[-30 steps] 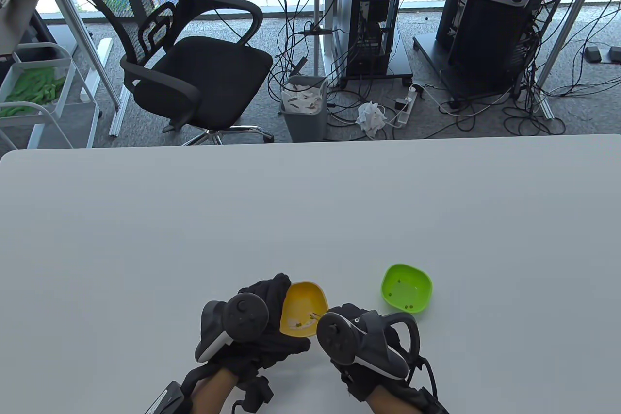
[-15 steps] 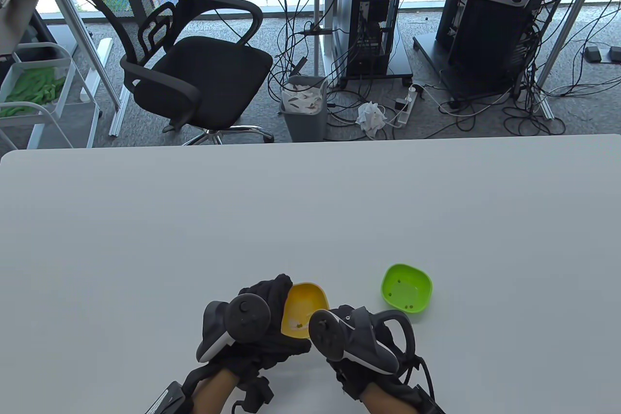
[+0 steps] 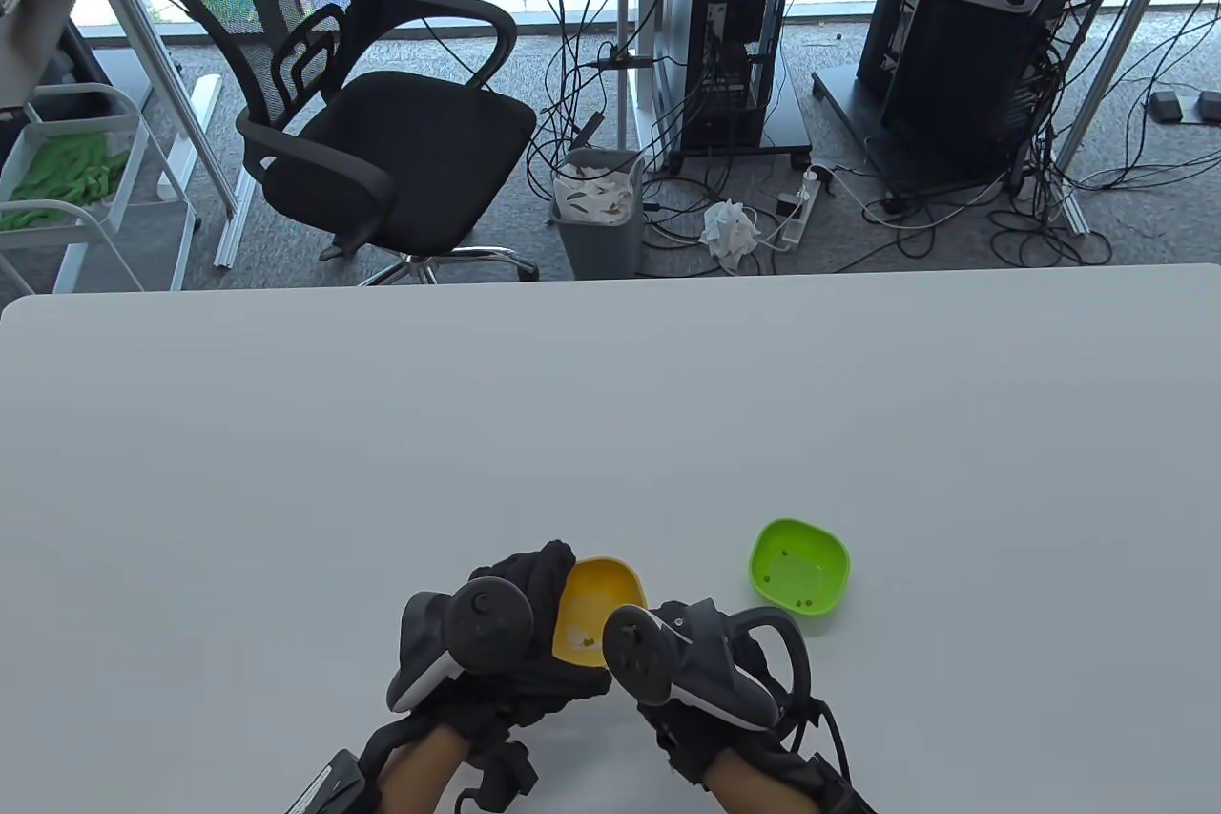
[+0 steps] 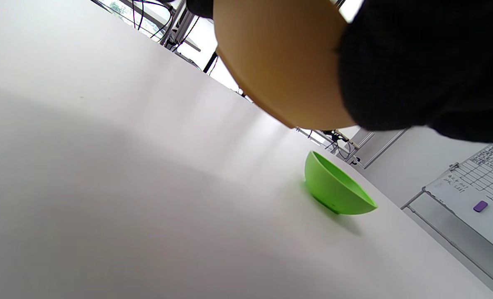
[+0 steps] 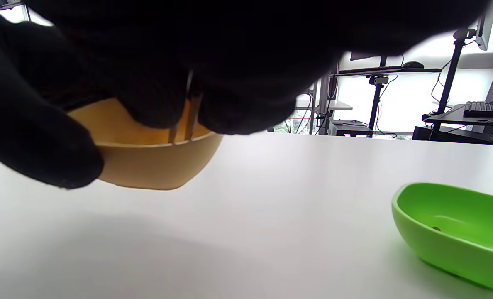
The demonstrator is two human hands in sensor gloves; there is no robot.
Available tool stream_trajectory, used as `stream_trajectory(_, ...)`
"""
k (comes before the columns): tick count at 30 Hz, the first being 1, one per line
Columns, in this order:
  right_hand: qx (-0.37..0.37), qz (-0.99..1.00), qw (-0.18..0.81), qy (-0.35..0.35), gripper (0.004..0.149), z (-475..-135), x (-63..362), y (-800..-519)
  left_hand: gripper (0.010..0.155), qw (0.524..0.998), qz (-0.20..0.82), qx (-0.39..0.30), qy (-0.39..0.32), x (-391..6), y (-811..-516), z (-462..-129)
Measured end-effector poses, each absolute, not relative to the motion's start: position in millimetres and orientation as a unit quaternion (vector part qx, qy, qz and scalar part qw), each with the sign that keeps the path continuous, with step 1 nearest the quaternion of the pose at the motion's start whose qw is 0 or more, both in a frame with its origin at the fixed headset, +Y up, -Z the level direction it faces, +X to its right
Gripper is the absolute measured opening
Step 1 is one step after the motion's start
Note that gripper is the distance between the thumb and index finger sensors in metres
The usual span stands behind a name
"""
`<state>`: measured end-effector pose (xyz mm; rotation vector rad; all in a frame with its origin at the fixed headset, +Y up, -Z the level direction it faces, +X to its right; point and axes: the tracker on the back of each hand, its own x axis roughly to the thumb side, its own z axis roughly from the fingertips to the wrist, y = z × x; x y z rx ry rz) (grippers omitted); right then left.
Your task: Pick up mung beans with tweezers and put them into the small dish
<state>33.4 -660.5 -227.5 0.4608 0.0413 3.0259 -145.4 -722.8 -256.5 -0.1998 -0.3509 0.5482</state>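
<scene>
— Where are the mung beans to be found?

— A few are seen on the floor of the yellow dish (image 3: 593, 599), and several dark ones lie in the green dish (image 3: 799, 566), which rests on the white table (image 3: 610, 413) to the right, apart from the yellow one.

— And the tweezers?

— The tweezers (image 5: 185, 120) are pinched between the gloved fingers of the right hand (image 3: 701, 661); their two thin prongs are dipped past the rim into the yellow dish. Whether a bean is caught between the tips cannot be told — they are hidden by the rim.

— How is the yellow dish held?

— It is gripped at its left side by the left hand (image 3: 506, 642), fingers wrapped around the wall, and it is seen tilted and lifted off the table in the wrist views.
</scene>
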Motion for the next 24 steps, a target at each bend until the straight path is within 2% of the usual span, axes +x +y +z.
stream_trajectory(9, 0.127, 0.983, 0.121, -0.044, 0.035, -224, 60, -644, 0.121, 0.942, 0.270, -0.101, -0.172, -146, -723, -257)
stream_trajectory(16, 0.000, 0.980, 0.181, -0.086, 0.035, -236, 137, -639, 0.121, 0.942, 0.272, -0.098, -0.171, -147, -723, -257)
stream_trajectory(21, -0.099, 0.972, 0.200, -0.077, 0.035, -245, 193, -655, 0.121, 0.942, 0.272, -0.097, -0.172, -147, -723, -257)
stream_trajectory(24, -0.117, 0.969, 0.206, -0.063, 0.035, -249, 204, -665, 0.121, 0.942, 0.272, -0.098, -0.171, -148, -723, -257)
